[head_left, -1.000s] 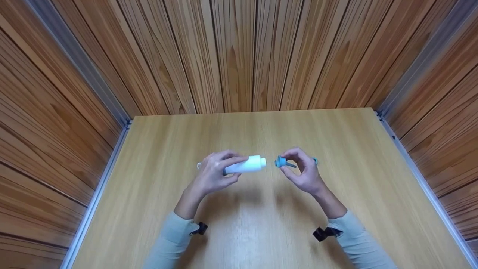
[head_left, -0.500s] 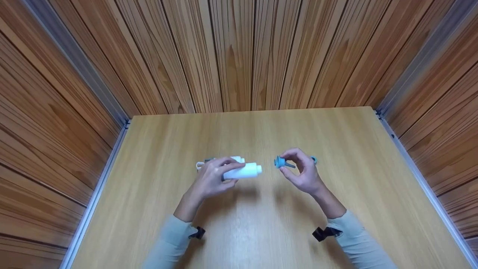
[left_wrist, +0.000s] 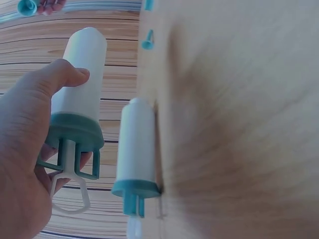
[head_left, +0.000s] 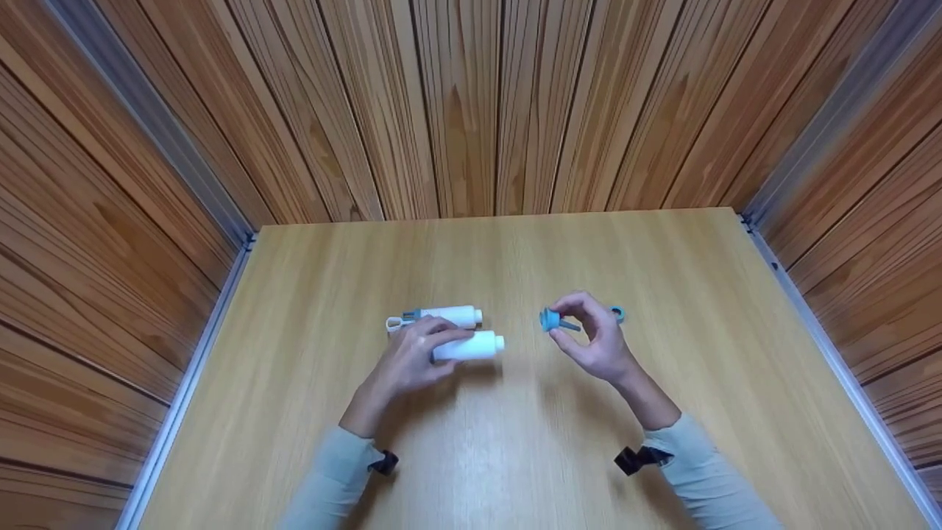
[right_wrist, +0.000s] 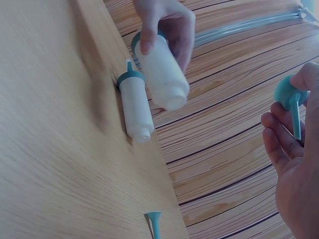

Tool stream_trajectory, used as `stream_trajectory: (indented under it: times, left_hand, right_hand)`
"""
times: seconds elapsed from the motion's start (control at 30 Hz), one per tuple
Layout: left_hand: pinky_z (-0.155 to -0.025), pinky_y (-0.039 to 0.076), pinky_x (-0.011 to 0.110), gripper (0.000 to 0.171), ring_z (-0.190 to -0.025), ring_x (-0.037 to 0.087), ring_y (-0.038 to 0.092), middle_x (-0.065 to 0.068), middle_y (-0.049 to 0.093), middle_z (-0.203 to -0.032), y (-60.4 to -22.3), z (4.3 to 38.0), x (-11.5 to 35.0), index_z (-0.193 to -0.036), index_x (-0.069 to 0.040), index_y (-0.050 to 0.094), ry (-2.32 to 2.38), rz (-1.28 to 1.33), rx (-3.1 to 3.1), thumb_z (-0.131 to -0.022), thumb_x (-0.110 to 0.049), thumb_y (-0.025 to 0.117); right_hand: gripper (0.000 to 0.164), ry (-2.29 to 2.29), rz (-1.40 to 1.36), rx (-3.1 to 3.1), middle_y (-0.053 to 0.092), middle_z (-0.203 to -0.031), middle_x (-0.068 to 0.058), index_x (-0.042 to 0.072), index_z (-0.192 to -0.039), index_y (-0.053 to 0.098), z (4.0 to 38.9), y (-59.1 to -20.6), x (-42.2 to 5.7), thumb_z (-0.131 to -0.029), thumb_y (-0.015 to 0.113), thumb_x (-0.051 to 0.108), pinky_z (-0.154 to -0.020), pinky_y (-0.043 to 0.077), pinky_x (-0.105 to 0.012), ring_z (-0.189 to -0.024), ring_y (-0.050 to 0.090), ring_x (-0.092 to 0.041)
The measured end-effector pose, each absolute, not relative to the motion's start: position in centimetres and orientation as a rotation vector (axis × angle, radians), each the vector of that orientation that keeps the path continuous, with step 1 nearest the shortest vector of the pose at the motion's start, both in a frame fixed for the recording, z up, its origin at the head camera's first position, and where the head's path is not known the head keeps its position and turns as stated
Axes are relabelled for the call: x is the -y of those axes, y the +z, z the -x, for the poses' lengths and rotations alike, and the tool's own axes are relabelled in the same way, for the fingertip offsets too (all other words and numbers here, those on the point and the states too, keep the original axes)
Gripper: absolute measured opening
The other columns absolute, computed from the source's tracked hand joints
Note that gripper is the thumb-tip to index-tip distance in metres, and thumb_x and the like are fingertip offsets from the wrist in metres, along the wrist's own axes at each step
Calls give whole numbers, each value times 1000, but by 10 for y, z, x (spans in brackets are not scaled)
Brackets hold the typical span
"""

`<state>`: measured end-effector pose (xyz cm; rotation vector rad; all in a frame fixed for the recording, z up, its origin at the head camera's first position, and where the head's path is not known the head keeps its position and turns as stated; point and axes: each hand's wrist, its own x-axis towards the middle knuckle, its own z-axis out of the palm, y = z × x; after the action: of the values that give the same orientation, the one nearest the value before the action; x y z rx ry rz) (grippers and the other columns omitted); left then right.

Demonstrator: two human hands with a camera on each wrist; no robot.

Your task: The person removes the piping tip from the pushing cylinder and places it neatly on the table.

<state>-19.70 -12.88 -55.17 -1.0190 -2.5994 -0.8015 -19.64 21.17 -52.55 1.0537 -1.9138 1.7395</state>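
My left hand (head_left: 412, 353) grips a large white plastic syringe (head_left: 471, 346), thumb along its barrel. In the left wrist view its teal collar (left_wrist: 77, 130) with side loops and its white pull ring (left_wrist: 70, 199) show at the rear end. A similar second syringe (head_left: 452, 316) lies on the table just beyond, its bare tip pointing right. My right hand (head_left: 600, 338) pinches a teal nozzle piece (head_left: 550, 319), a round cup with a thin stem, between thumb and fingers. The nozzle piece is held apart from the tip of the held syringe.
Behind my right hand a teal ring-shaped end (head_left: 618, 314) shows on the table. A flared teal piece with a stem (right_wrist: 154, 224) lies on the table in the right wrist view. Wood-panelled walls (head_left: 471, 110) enclose the wooden table (head_left: 486, 258) at the back and sides.
My left hand has moved the held syringe left and toward me, bringing the second syringe into full view behind it. My right hand has stayed almost still with the nozzle piece.
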Motion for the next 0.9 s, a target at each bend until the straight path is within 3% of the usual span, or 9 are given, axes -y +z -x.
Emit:
stream_trajectory:
  times: [0.2, 0.53, 0.63, 0.9]
  left_hand:
    - [-105, 67, 53, 49, -118, 32, 79, 13, 81, -128, -563, 195, 135, -136, -16, 82, -809, 1014, 2617, -89, -13, 95]
    - [-112, 63, 55, 48, -125, 35, 76, 14, 79, -134, -584, 199, 147, -141, -20, 80, -867, 989, 2662, -95, -18, 90]
    - [-112, 62, 59, 47, -127, 38, 75, 16, 79, -136, -576, 195, 145, -139, -19, 80, -833, 951, 2750, -94, -15, 91]
    - [-113, 62, 55, 46, -130, 34, 74, 13, 78, -138, -579, 195, 147, -140, -19, 80, -787, 956, 2824, -96, -17, 90]
  right_hand:
    - [39, 1737, -1059, 1909, 71, -119, 5, -21, -117, 60, 196, -527, -212, -81, 67, -32, -104, 59, -17, -112, 71, -1]
    - [40, 1713, -1099, 1904, 71, -113, -12, -20, -120, 60, 198, -528, -214, -82, 67, -31, -105, 59, -18, -112, 71, -3]
    - [39, 1709, -1102, 1911, 70, -112, -15, -20, -119, 60, 198, -528, -214, -82, 68, -31, -105, 59, -18, -111, 71, -4]
    - [35, 1719, -1101, 1910, 69, -110, -19, -20, -120, 60, 198, -527, -214, -87, 71, -25, -106, 60, -19, -110, 72, -7]
